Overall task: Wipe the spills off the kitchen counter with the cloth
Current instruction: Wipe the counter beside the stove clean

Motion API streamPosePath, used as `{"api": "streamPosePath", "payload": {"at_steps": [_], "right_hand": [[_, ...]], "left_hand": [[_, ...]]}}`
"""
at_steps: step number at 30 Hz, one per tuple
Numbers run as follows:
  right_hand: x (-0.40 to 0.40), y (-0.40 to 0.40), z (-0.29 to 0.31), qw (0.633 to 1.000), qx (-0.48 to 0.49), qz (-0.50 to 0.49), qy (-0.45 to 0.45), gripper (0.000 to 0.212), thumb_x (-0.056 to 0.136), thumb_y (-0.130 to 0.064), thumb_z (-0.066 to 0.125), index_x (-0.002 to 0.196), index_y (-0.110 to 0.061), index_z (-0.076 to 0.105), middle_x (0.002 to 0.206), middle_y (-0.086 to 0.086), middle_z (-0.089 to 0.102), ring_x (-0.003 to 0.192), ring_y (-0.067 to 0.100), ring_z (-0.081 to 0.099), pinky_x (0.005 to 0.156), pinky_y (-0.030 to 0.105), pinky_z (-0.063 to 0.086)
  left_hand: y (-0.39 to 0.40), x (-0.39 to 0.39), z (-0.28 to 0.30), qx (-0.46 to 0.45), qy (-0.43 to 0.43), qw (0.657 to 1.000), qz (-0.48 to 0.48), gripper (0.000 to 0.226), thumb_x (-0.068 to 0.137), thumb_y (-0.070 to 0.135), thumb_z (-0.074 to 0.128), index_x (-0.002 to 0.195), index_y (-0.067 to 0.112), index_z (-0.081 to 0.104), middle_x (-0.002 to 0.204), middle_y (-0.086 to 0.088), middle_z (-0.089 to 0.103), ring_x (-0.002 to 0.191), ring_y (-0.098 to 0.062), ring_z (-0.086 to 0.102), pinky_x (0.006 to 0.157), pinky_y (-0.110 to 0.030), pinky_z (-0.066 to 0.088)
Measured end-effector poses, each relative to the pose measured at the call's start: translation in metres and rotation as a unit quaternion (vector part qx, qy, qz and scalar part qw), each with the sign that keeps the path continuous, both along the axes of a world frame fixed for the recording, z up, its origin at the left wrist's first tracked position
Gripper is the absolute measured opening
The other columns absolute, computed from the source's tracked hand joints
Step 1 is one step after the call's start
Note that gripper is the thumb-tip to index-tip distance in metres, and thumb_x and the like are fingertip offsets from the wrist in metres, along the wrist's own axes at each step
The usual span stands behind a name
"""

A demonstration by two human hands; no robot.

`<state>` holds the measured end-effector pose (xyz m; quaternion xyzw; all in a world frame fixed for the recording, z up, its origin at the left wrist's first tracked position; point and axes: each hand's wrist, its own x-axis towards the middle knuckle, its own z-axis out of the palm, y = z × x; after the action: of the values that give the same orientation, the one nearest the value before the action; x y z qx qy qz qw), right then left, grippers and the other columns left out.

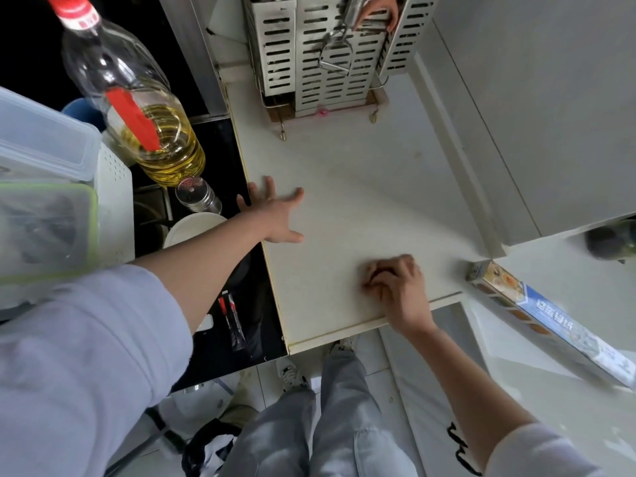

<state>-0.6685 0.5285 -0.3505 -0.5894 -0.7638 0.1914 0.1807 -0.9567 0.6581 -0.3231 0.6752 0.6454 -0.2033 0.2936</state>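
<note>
The cream-white counter (344,160) runs from the front edge to a metal rack at the back. My left hand (275,215) rests flat on the counter's left side, fingers spread, holding nothing. My right hand (395,284) is near the front edge, fingers bunched down onto the surface. A small brownish cloth (378,270) shows under those fingers, blurred and mostly hidden. Faint specks mark the counter toward the back right (418,153); no clear puddle shows.
A perforated metal utensil rack (323,53) stands at the back. Left of the counter, by a black stove top (220,146), are an oil bottle (144,132), a spice jar (198,196) and a white bowl (192,228). A foil box (550,321) lies right; plastic containers (44,142) sit far left.
</note>
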Motion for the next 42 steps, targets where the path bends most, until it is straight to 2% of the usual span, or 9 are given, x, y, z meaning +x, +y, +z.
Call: {"api": "streamPosePath", "payload": {"at_steps": [4,8,15,21,28,31,35,38,42], "right_hand": [[-0.046,-0.030,0.000,0.990,-0.062,0.037,-0.119,0.055,0.094,-0.036,0.051,0.148,-0.037,0.040,0.158,0.008,0.032,0.144,0.040,0.022,0.117,0.056,0.016],[-0.038,-0.047,0.003,0.960,-0.087,0.213,-0.157,0.058,0.103,-0.055,0.022,0.155,-0.041,0.000,0.164,-0.003,-0.009,0.150,0.029,-0.018,0.119,0.045,-0.017],[-0.021,0.001,-0.011,0.950,-0.187,-0.178,-0.176,0.072,0.095,-0.060,0.011,0.157,-0.026,-0.002,0.163,0.017,-0.012,0.147,0.045,-0.015,0.117,0.057,-0.013],[-0.046,-0.039,0.007,0.955,-0.117,0.219,-0.162,0.059,0.103,-0.053,0.019,0.154,-0.040,-0.010,0.162,-0.003,-0.018,0.147,0.029,-0.025,0.117,0.044,-0.021],[0.010,0.079,-0.010,0.922,-0.160,-0.315,-0.159,0.065,0.098,-0.049,0.026,0.157,-0.027,0.013,0.164,0.015,0.002,0.149,0.043,-0.001,0.119,0.056,-0.004],[-0.063,0.046,-0.009,0.978,-0.126,-0.080,-0.147,0.062,0.102,-0.047,0.028,0.157,-0.028,0.008,0.164,0.011,-0.005,0.149,0.043,-0.008,0.119,0.052,-0.012],[-0.044,0.032,-0.013,0.951,-0.027,0.269,-0.147,0.056,0.102,-0.043,0.032,0.155,-0.033,0.017,0.164,0.003,0.013,0.151,0.035,0.003,0.121,0.046,-0.007],[0.021,0.100,-0.017,0.986,-0.052,0.004,-0.160,0.056,0.102,-0.045,0.030,0.155,-0.031,0.021,0.164,0.007,0.016,0.150,0.038,0.010,0.119,0.050,-0.003],[0.007,0.159,-0.002,0.924,-0.192,-0.305,-0.130,0.060,0.102,-0.049,0.022,0.157,-0.032,0.004,0.165,0.007,-0.006,0.149,0.040,-0.011,0.115,0.064,-0.008]], "left_hand": [[0.000,-0.001,-0.001,-0.001,0.001,1.000,-0.002,0.105,0.076,0.066,0.067,0.148,0.052,-0.009,0.156,-0.019,-0.030,0.141,-0.055,-0.018,0.111,-0.071,0.004],[0.001,-0.001,-0.003,-0.001,0.001,1.000,-0.001,0.104,0.076,0.067,0.065,0.147,0.053,-0.010,0.157,-0.018,-0.030,0.142,-0.054,-0.019,0.111,-0.070,0.004],[0.000,0.000,0.001,-0.010,0.008,1.000,-0.005,0.105,0.076,0.069,0.064,0.146,0.053,-0.013,0.156,-0.017,-0.032,0.141,-0.054,-0.021,0.111,-0.070,0.004],[0.001,0.002,0.001,-0.010,0.015,1.000,-0.004,0.106,0.075,0.069,0.065,0.146,0.054,-0.012,0.157,-0.018,-0.030,0.142,-0.054,-0.019,0.111,-0.070,0.005],[0.001,0.001,-0.002,-0.006,0.013,1.000,-0.002,0.105,0.076,0.068,0.065,0.146,0.054,-0.012,0.156,-0.018,-0.032,0.141,-0.053,-0.021,0.111,-0.070,0.005],[0.000,0.002,0.000,-0.010,0.014,1.000,-0.002,0.105,0.076,0.067,0.065,0.147,0.054,-0.012,0.156,-0.017,-0.032,0.142,-0.053,-0.020,0.112,-0.069,0.006],[0.000,0.004,-0.001,-0.006,0.026,1.000,-0.009,0.106,0.074,0.072,0.063,0.146,0.054,-0.012,0.156,-0.018,-0.031,0.142,-0.053,-0.018,0.111,-0.069,0.008],[-0.001,0.003,-0.002,0.000,0.024,1.000,-0.009,0.104,0.076,0.067,0.064,0.145,0.054,-0.012,0.156,-0.018,-0.031,0.142,-0.052,-0.018,0.112,-0.069,0.008],[0.002,0.002,-0.001,-0.008,0.038,0.999,-0.017,0.100,0.077,0.069,0.060,0.146,0.054,-0.012,0.157,-0.018,-0.029,0.143,-0.051,-0.016,0.113,-0.067,0.010]]}}
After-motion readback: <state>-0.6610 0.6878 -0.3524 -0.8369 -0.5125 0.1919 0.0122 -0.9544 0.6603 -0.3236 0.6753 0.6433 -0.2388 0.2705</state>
